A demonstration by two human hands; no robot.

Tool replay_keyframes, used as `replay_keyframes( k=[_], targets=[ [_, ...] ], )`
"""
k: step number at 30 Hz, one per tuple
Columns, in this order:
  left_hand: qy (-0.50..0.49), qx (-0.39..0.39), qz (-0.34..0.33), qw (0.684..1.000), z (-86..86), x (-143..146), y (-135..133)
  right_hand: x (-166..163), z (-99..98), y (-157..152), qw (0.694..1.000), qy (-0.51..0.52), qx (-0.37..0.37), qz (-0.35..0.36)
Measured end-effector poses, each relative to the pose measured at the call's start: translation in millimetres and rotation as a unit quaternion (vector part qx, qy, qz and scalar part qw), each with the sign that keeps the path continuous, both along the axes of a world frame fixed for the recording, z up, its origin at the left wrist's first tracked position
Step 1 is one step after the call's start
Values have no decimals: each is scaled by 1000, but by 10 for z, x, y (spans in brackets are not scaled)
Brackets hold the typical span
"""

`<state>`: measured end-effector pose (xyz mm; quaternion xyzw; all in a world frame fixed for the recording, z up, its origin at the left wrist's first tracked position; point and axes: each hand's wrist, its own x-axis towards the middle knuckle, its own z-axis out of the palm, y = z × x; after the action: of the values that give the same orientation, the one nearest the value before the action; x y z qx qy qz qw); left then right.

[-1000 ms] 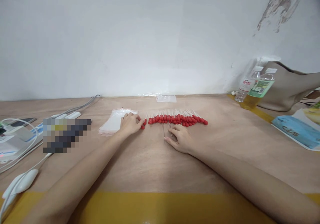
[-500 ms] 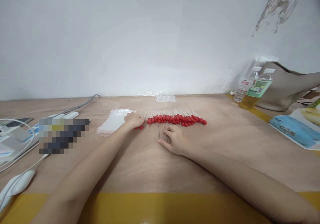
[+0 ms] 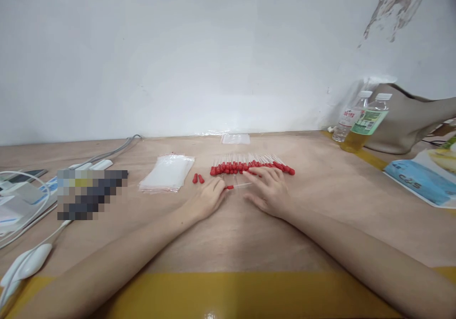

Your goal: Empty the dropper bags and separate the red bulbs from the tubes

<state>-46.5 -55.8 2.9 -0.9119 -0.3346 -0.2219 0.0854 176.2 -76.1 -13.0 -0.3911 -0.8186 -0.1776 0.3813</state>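
Note:
My left hand point(image 3: 210, 196) pinches the red rubber bulb of a dropper point(image 3: 231, 187), whose clear tube lies level and points right. At the tube's far end is my right hand point(image 3: 269, 190), fingers and thumb apart; I cannot tell whether it touches the tube. Just beyond both hands runs a long row of red-bulbed droppers point(image 3: 235, 168), bulbs toward me and clear tubes toward the wall. Two red bulbs point(image 3: 198, 178) lie to the left of the row. Thin clear tubes point(image 3: 235, 178) show between my hands, partly hidden.
A stack of clear plastic bags point(image 3: 167, 172) lies left of the bulbs, and another small clear packet point(image 3: 235, 139) sits by the wall. At far left are a power strip and cables point(image 3: 26, 262). Two bottles point(image 3: 366, 121), a bag point(image 3: 402, 119) and a tissue pack point(image 3: 413, 181) stand at right.
My left hand has come right and nearer from beside the bags, bringing a dropper, and uncovered two loose bulbs. My right hand has shifted right and its fingers have spread.

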Motion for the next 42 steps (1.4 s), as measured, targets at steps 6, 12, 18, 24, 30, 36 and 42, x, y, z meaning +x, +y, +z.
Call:
replay_keyframes(
  k=[6, 12, 18, 24, 30, 36, 42],
  targets=[
    [-116, -62, -20, 991, -85, 57, -47, 12, -38, 57, 999, -49, -24, 4],
    [-138, -137, 51, 980, -99, 12, -23, 77, -33, 75, 997, -32, -63, -8],
    [-133, -149, 42, 979, -96, 46, 9, 74, -52, 94, 996, -20, -84, -14],
    [-141, -138, 36, 980, -78, 39, -19, 58, -33, 71, 994, -24, -105, 5],
    [-104, -69, -45, 991, -89, 103, -40, -69, -51, 16, 994, -25, -97, 46],
    [-49, -42, -49, 997, -133, 109, -19, -156, -119, 26, 993, -16, -75, 93],
    [-22, -85, -59, 994, -92, 83, -59, -132, -140, 29, 991, -22, -38, 130]
  ],
)
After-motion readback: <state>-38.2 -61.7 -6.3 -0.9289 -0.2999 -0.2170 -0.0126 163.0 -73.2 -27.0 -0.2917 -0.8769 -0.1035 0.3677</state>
